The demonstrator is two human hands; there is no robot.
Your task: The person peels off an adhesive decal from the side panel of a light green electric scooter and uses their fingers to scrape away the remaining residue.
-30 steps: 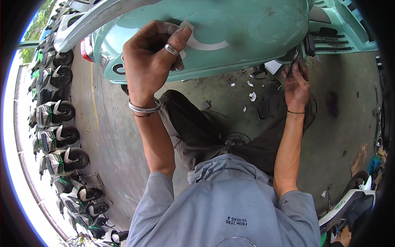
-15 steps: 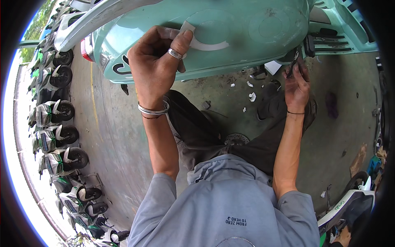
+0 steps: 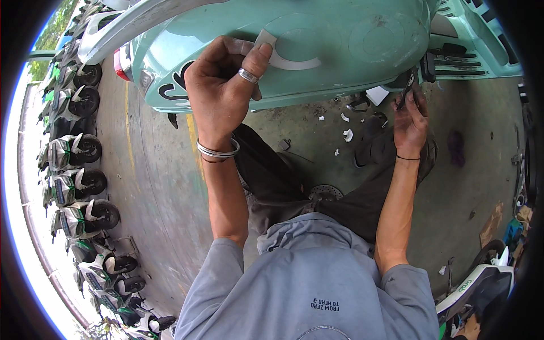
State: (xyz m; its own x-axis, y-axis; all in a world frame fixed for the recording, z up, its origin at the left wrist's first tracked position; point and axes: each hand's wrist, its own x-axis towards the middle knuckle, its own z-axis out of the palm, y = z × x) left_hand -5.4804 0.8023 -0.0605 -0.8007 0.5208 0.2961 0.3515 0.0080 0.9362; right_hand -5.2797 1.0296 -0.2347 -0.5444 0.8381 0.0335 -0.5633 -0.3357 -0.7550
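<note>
A mint-green scooter body panel [image 3: 340, 73] spans the top of the view. On it lies a curved white sticker strip [image 3: 297, 64], its upper left end lifted off the panel. My left hand [image 3: 224, 93] is closed in a pinch on that raised end, thumb on top. Lower right of the panel, near the black footrest, my right hand [image 3: 410, 122] is closed around a slim dark tool [image 3: 407, 90]. Fingers cover part of this tool, and I cannot tell its exact kind. Black lettering [image 3: 173, 90] shows on the panel beside my left wrist.
Small white scraps [image 3: 348, 135] and a white sheet [image 3: 377, 95] lie on the floor below the panel. A row of parked scooters [image 3: 85, 150] lines the left side. Another white scooter [image 3: 473, 289] stands at the lower right. A grey bar [image 3: 130, 25] crosses the upper left.
The panel and my left hand, still pinching the strip, appear slightly farther right. In my right hand the dark tool shows a little more.
</note>
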